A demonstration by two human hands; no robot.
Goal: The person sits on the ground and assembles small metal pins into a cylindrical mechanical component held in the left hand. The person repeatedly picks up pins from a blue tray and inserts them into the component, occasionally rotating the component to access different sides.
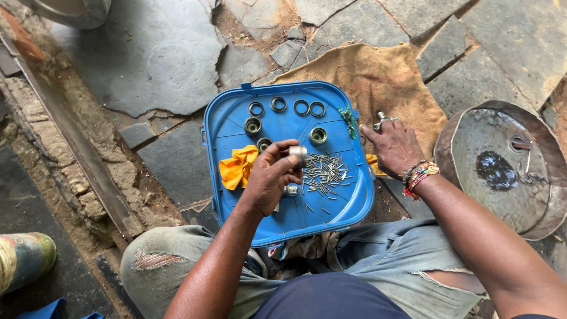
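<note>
The left hand [273,176] is raised above the middle of the blue plastic lid [236,127], which lies on the person's knees as a work tray. Its fingers are closed around a small metal bearing cup [298,153], gripped at the fingertips with the cup above the lid surface. A second bearing cup [290,190] lies on the lid just below the hand.

The right hand [394,147] rests at the right edge of the lid, palm down, fingers spread and slack; it appears to touch the burlap sack [378,77] there, but the view does not show whether it grips anything. A beaded bracelet [419,175] sits on that wrist. A metal cross-shaped part [384,120] lies on the sack just beyond the fingertips.

A loose heap of needle rollers [323,173] occupies the lid right of centre, just beside the left hand. Four thin rings [286,106] lie in a row along the far edge. Three cups [253,125] lie nearer the middle. A yellow rag [238,166] lies near the left edge. A green scrap [349,118] sits at the far right corner.

A round metal pan [502,165] stands on the stone paving [153,53], right of the sack.
</note>
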